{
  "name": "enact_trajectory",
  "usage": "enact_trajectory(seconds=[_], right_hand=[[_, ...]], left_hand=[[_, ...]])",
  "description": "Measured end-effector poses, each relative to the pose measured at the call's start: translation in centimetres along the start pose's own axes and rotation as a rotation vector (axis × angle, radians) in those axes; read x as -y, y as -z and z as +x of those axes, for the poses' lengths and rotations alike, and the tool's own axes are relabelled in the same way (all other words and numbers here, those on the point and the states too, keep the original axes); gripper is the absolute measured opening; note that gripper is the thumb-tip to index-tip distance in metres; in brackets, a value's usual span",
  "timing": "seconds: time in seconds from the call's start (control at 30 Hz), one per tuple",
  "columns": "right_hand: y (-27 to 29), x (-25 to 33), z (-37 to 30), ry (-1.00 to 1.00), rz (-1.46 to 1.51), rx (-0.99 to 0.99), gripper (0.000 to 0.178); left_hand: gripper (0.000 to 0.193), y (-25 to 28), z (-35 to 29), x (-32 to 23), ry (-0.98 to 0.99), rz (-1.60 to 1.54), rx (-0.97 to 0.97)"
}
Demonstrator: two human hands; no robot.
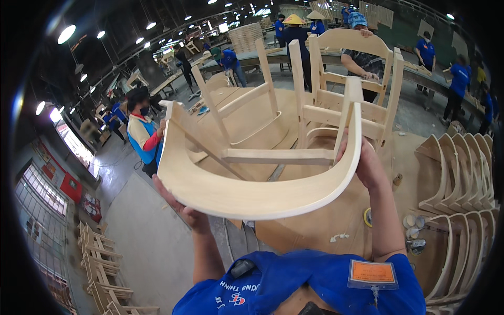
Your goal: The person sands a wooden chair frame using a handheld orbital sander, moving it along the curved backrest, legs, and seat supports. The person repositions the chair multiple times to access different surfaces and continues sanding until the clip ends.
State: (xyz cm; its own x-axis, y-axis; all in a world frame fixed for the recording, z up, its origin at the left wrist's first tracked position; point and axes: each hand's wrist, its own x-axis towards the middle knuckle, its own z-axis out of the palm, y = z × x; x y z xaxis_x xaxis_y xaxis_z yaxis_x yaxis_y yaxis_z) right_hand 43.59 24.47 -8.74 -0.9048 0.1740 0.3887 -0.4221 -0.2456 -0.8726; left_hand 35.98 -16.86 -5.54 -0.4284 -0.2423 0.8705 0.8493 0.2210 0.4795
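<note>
An unfinished pale wooden chair frame (262, 197) is held up in front of me, its broad curved backrest toward me and its straight rails farther off. My left hand (184, 209) supports the left end of the curve from outside and below, its fingers partly hidden by the wood. At the right end, my right hand (366, 160) grips the frame, with the fingers wrapped behind the upright. Just beyond stands another wooden chair frame (346, 113) on the cardboard-covered table (310, 226).
Curved chair parts (457, 168) stand stacked at the right. A tape roll (368, 217) and small cans (412, 223) lie on the table. Across it, a person's hand (370, 76) touches the far frame. Another person (142, 131) stands at the left. Wooden frames (100, 262) line the left floor.
</note>
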Motion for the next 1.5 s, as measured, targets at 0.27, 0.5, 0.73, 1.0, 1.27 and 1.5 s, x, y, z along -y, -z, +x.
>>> enact_trajectory(seconds=[0.27,0.5,0.73,1.0,1.27,1.5], right_hand=[[20.7,-15.4,-9.0,-0.846,-1.375,-0.342,0.1],[25.7,-23.5,-16.0,-1.314,-1.446,-0.384,0.106],[27.3,-26.1,-21.0,-0.908,-1.349,-0.684,0.078],[19.4,-21.3,-24.7,-0.801,-1.217,-0.676,0.079],[1.1,-13.8,-34.1,-0.329,-1.14,-0.964,0.077],[-18.0,-3.8,-36.8,0.159,-1.265,-1.06,0.073]], left_hand=[[0.135,1.9,-0.5,-2.0,0.122,0.084,0.152],[0.127,2.9,0.5,-2.5,0.153,0.259,0.261],[0.108,2.4,1.8,-1.1,0.215,0.022,0.143],[0.094,4.7,-0.7,4.0,0.81,-0.76,0.244],[0.079,10.8,-1.1,3.0,1.015,-0.981,0.576],[0.059,14.8,-2.7,3.2,1.09,-1.235,0.658]])
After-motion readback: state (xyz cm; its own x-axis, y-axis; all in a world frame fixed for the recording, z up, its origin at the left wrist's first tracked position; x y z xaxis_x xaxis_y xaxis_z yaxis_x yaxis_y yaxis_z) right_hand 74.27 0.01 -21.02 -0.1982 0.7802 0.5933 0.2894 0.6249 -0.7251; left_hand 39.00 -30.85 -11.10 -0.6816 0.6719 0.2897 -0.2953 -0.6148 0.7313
